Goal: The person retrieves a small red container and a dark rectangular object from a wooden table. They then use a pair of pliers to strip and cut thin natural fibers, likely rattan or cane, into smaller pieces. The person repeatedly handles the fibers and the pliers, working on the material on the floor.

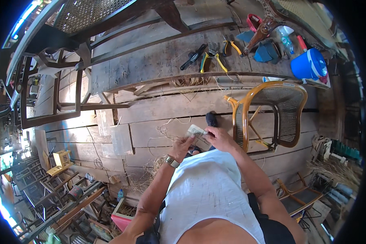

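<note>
In front of my body, my left hand (pixel 181 149) pinches the lower left side of a small, pale, flat piece (pixel 196 130) with darker greenish markings. It could be paper or a thin packet; I cannot make out which. My right hand (pixel 220 138) has its fingers closed at the right edge of the same piece. A watch with a metal band (pixel 172 161) is on my left wrist. Close to my right hand stands a curved chair (pixel 248 110) with a glossy orange-brown frame and woven mesh.
On the long wooden bench (pixel 130 69) ahead lie yellow-handled pliers (pixel 213 61), more pliers (pixel 232 46) and a dark tool (pixel 193 57). A blue bucket (pixel 305 65) stands at its right end. Loose cane strands (pixel 166 130) litter the floor. Chair frames (pixel 49 101) crowd the left.
</note>
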Demonstrator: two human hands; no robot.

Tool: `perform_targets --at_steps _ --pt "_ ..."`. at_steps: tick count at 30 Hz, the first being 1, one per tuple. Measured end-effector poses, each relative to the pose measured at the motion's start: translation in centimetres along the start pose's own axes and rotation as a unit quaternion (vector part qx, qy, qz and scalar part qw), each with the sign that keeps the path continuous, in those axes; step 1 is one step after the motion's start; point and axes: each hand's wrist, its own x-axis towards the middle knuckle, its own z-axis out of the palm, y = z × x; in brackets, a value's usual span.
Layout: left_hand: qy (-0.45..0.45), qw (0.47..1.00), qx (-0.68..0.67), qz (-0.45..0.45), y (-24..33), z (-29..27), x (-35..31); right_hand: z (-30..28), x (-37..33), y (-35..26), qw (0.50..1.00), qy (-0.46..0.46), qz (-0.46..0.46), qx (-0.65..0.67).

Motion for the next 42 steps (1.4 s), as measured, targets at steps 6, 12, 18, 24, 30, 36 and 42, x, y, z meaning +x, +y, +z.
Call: perform_targets --at_steps 6,12,18,24,30,36,42 --pt "0.028 0.951 0.272 0.147 3.6 0.8 1.9 0.7 1.2 1.1 0.996 0.011 -0.042 -0.08" --pt "0.043 0.976 0.193 0.093 3.4 2.2 3.7 0.7 1.6 1.8 0.998 0.018 -0.02 -0.048" --pt "0.055 0.998 0.022 0.037 -0.7 3.9 6.7 0.3 0.2 1.0 0.981 0.082 -0.013 -0.177" --pt "0.248 0.954 0.165 0.027 -8.1 -1.1 11.5 -2.1 -0.5 -3.3 0.975 0.14 -0.143 -0.095" --pt "0.272 0.959 0.079 -0.026 -4.4 -6.7 8.3 -10.9 -0.3 -0.3 0.943 0.327 0.03 0.054" --pt "0.012 0.982 0.186 0.037 3.7 3.2 12.2 -15.9 -3.6 10.5 0.825 0.385 0.194 0.365" --pt "-0.204 0.964 0.163 0.055 13.8 21.6 21.3 -14.5 -7.7 12.1 0.783 0.393 0.217 0.429"
